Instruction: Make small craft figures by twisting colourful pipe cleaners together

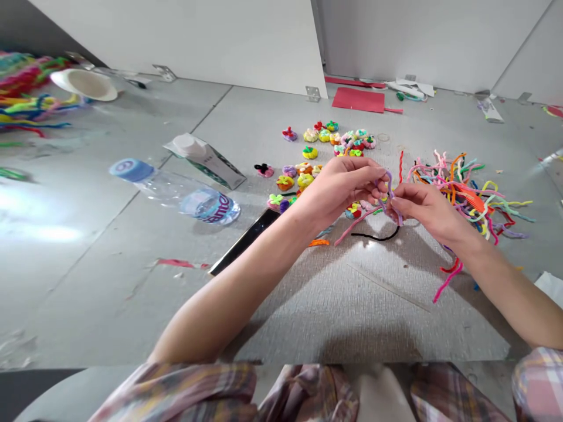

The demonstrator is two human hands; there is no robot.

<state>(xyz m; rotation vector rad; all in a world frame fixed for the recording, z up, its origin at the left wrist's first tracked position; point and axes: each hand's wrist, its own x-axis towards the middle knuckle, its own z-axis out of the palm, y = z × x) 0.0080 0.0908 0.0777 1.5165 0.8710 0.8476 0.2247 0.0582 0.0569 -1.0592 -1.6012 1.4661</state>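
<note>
One purple fuzzy stem (389,183), pinched from both sides!

And it's right up between the fingertips: left hand (349,181) nipping it between thumb and finger, right hand (416,205) doing likewise just beside, the two nearly touching. The stem looks bent, but its exact shape is lost among the fingers, and the curled fingers of the right hand are hard to read.

Just below the hands, one black stem (373,237) curves along the table (308,316), its upper end meeting the right hand's fingers in view. One pink stem (354,227) slants beneath the left hand, its upper part hard to trace.

Beyond and left of the left hand, a crowd of small coiled pieces (310,153): at least fifteen, some hidden behind that hand, so no full count. Right of the right hand, one tangled heap of stems (475,196), dozens overlapping, too knotted to number, partly covered by hand and forearm.

Well left of the left hand: one bottle (176,193), one carton (209,161). Nearer, one black strip (244,243), partly hidden by the forearm. Far left, more colourful stems (30,108), blurred and cut off by the edge.
</note>
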